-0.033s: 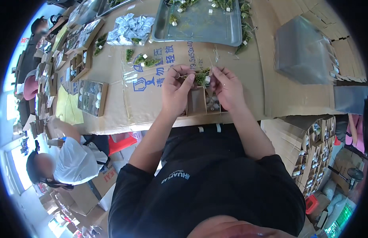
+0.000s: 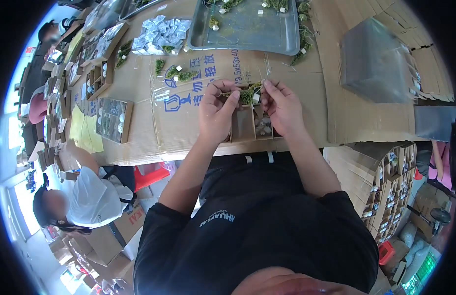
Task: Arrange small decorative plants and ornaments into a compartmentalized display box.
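Observation:
Between my two hands, above a divided cardboard box, is a small green moss bunch with a white cube tag at its right side. My left hand is closed, its thumb and fingers pinching the bunch's left end. Thumb and forefinger of my right hand pinch thin strands at the upper right end. Beneath them the cardboard box has one bare compartment, and another on the right holding small pale rounded pieces. My hands hide the box's far part.
Beyond my hands stands a grey metal tray with tagged moss bunches. Silvery-white packets lie left of it, near loose moss bunches. A clear plastic bin stands right. A clear-topped box and a co-worker are left.
Both hands stay nearly in place. The strands at the bunch's right end show more plainly, with my right fingertips slightly higher on them.

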Demonstrator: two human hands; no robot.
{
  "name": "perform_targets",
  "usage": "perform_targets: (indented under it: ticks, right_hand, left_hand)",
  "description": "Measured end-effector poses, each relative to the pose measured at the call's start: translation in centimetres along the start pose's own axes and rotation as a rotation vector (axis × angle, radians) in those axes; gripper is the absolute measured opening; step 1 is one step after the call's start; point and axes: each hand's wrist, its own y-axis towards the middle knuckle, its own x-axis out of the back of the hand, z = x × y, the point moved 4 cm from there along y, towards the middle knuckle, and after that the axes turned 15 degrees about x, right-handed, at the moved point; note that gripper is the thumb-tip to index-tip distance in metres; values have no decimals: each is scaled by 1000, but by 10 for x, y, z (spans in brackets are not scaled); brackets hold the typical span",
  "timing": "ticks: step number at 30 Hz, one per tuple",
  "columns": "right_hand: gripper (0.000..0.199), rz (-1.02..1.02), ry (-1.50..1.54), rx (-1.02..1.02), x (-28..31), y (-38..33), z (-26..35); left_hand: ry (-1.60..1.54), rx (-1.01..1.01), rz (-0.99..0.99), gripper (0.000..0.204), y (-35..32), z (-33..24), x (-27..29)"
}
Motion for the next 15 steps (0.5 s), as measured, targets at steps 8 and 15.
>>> perform_targets:
  ticks: [8, 15]
  right_hand:
    - [13, 79, 48, -74, 3, -11, 4]
    - [15, 150, -65, -10, -1, -18, 19]
  left_hand:
    - [82, -102, -28, 23, -18, -2, -6]
    - [196, -156, -39, 26, -31, -3, -12]
